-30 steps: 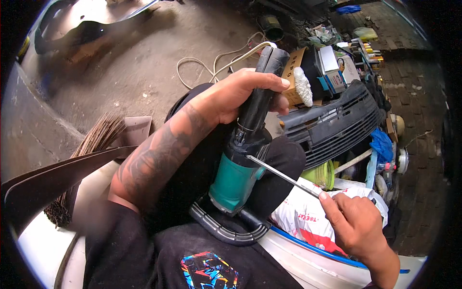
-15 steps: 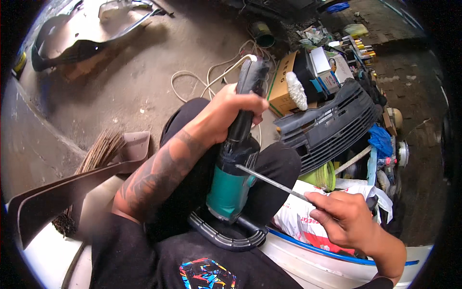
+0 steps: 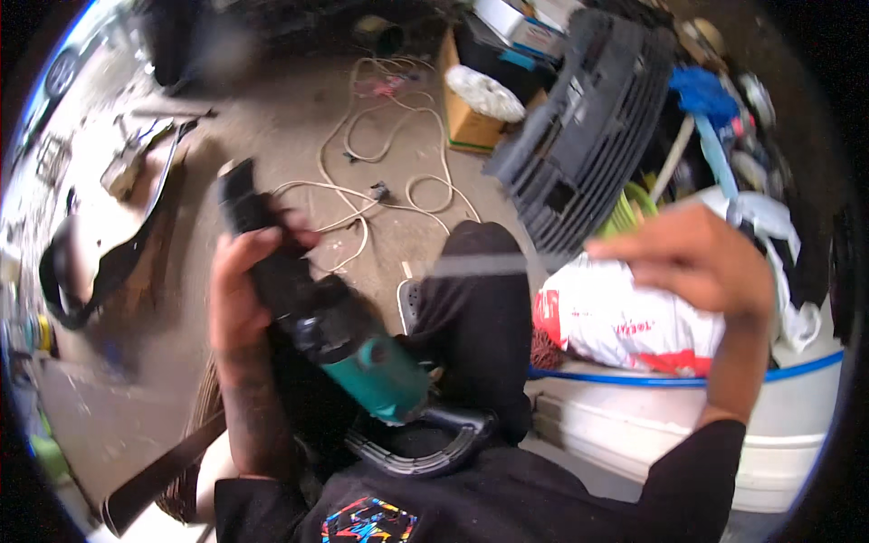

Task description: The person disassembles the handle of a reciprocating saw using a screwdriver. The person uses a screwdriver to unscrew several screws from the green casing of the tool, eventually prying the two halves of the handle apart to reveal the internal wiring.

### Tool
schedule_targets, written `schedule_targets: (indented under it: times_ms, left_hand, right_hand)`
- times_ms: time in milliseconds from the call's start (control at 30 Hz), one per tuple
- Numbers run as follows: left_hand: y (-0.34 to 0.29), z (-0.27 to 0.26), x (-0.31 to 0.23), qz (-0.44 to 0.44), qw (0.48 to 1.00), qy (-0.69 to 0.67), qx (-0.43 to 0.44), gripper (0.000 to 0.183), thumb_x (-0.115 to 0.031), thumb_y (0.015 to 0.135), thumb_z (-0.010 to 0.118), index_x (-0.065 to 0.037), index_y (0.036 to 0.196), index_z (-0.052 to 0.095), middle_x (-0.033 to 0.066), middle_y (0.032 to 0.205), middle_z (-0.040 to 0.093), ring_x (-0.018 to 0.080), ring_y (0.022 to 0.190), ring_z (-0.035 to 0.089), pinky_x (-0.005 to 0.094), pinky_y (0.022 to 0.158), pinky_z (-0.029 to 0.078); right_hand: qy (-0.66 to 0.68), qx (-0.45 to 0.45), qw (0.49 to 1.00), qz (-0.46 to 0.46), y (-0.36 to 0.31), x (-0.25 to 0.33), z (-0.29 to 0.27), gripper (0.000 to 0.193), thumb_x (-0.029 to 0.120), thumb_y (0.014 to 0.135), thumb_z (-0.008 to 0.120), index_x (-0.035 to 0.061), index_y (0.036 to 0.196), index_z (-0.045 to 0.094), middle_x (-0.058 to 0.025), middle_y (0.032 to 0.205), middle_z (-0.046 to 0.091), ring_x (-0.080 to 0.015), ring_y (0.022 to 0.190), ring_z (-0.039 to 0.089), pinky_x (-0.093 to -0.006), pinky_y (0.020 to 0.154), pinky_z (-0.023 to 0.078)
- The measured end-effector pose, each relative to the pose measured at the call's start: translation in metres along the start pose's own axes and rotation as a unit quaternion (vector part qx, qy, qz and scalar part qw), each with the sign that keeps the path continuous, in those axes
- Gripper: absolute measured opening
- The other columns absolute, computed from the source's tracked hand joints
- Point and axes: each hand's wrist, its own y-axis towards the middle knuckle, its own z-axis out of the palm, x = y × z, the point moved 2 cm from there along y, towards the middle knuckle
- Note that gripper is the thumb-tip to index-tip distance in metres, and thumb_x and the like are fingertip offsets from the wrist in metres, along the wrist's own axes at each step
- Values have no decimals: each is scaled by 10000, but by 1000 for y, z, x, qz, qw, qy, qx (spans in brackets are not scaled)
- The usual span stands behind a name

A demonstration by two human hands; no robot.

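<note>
The left hand [image 3: 240, 285] is wrapped around the black rear end of the power tool [image 3: 376, 373], thumb on the near side, fingertips showing past the far edge. The right hand [image 3: 692, 262] seems to pinch a thin rod [image 3: 493, 265] between thumb and forefinger, though blur hides the exact grip; the rod points left over the right knee [image 3: 475, 303], apart from the tool. The tool lies slanted at the lap, its teal front and loop handle [image 3: 407, 463] toward the belly.

The step looks like working on the tool with the rod. To do it well, brace the loop handle against the body so the left hand only has to steady and turn the tool. Bring the rod in slowly, press lightly, and keep the left fingers out of its line in case it slips. Check that the tool has no power; the pale cord [image 3: 337, 195] loops over the floor [image 3: 281, 127], but no plug can be made out for certain. Keep the right forearm from snagging the white bag [image 3: 625, 308] beside it, below the black grille [image 3: 593, 136]
</note>
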Motion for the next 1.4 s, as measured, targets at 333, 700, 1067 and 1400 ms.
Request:
schedule_targets:
  times_ms: [333,700,1067,1400]
  left_hand:
    - [-38,-148,-33,75,951,248,-166,149,-129,888,536,-7,951,593,88,886,572,233,856,539,451,900,453]
    - [-54,-80,-52,-14,992,-9,125,465,-205,954,474,14,1361,419,120,1195,603,202,1040,591,440,1060,345]
    - [-1,-16,-22,43,996,51,-54,522,-375,990,453,-21,1373,432,240,1285,576,312,1051,631,428,933,512]
    - [-5,-6,-15,35,964,185,-189,597,-451,985,464,65,1285,444,308,1207,605,336,958,685,407,820,567]
  right_hand:
    - [250,-314,830,387,59,-398,376,375,251,897,627,42,1198,549,-187,1058,681,-333,974,663,-446,839,511]
    - [114,-269,789,540,85,-360,522,332,194,863,605,41,1155,567,-200,1264,560,-355,1187,535,-484,954,452]
    - [224,-214,859,407,212,-384,528,450,83,772,743,56,1209,641,-178,1176,595,-346,1120,567,-431,975,459]
    - [130,-204,923,299,206,-378,539,179,12,740,651,46,901,721,-159,942,633,-348,915,623,-419,817,502]
